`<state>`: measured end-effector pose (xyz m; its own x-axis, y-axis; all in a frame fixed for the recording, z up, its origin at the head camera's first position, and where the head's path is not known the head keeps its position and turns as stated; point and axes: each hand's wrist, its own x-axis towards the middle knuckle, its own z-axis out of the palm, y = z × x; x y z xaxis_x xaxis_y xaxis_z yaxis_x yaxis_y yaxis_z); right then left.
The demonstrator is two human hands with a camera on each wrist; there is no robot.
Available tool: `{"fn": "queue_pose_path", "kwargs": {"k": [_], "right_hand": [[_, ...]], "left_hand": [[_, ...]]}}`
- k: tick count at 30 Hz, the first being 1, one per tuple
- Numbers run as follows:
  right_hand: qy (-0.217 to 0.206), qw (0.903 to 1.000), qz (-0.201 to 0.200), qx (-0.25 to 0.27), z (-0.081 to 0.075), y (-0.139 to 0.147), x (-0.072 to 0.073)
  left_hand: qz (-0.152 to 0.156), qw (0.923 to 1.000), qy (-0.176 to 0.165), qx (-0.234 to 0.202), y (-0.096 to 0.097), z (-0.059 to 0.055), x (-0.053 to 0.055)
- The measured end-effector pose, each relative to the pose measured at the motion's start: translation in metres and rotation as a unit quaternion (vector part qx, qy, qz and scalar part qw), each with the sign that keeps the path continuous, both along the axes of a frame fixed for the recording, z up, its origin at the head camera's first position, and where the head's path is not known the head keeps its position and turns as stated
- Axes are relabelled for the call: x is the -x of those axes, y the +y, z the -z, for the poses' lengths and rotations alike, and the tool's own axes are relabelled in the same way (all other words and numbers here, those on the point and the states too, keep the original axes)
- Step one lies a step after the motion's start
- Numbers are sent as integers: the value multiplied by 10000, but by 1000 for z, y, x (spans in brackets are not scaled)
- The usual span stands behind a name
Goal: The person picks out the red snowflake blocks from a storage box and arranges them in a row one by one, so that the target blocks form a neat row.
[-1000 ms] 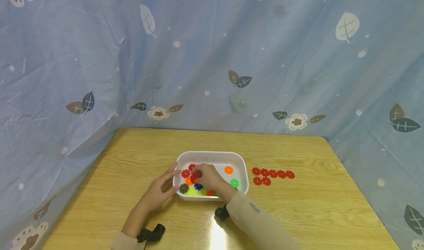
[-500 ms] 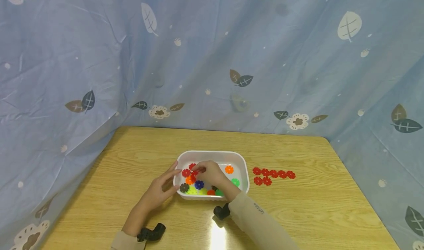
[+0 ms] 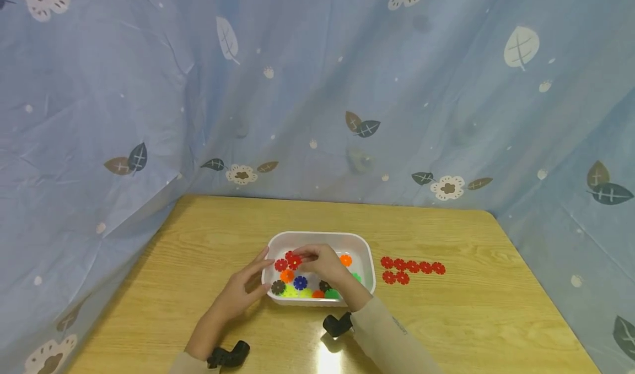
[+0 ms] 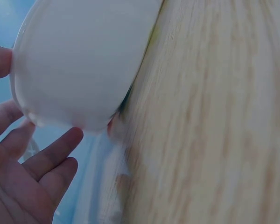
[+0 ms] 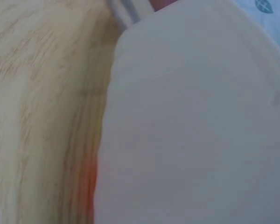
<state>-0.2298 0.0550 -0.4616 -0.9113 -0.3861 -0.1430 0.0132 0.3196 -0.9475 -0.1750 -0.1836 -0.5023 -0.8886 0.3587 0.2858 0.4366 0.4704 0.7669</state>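
A white plastic tray (image 3: 367, 258) holds notched snowflake discs in several colours. My right hand (image 3: 324, 264) reaches over it, thumb and fingers pinching a red snowflake disc (image 3: 295, 262) above the tray's left part. Two other red discs, one of them this left red disc (image 3: 281, 265), lie beside it. My left hand (image 3: 238, 291) touches the tray's left end with spread, mostly straight fingers, the fingertips at the rim. From the left wrist, the hand (image 4: 32, 168) shows against the tray's outer wall (image 4: 84, 60). The right wrist view has the tray wall (image 5: 191, 116) hiding that hand's fingers.
To the tray's right, red discs lie in two rows: a longer upper row (image 3: 413, 266) and a pair (image 3: 396, 277) below. A blue disc (image 3: 300, 283) and an orange disc (image 3: 345, 260) lie in the tray. Blue patterned cloth (image 3: 307, 87) hangs behind the wooden table (image 3: 471, 308).
My right hand has shifted slightly up and right with the red disc, uncovering more of the orange and dark discs below. The left hand stays at the tray's end.
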Motion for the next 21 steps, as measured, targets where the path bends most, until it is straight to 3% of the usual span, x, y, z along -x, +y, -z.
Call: {"fn": "queue_pose_path", "kwargs": {"k": [6,11,21], "right_hand": [[87,9988,36,477,-7,15,-6],[347,9977,170,557,-17,41,-12],[300,9887,1072,1008,-29,96,-31]], "left_hand": [[-65,10000,-6,26,0,-2,-2],[-25,10000,-16,-75,1,-3,-2],[-41,10000,55,48,2,-2,-3]]}}
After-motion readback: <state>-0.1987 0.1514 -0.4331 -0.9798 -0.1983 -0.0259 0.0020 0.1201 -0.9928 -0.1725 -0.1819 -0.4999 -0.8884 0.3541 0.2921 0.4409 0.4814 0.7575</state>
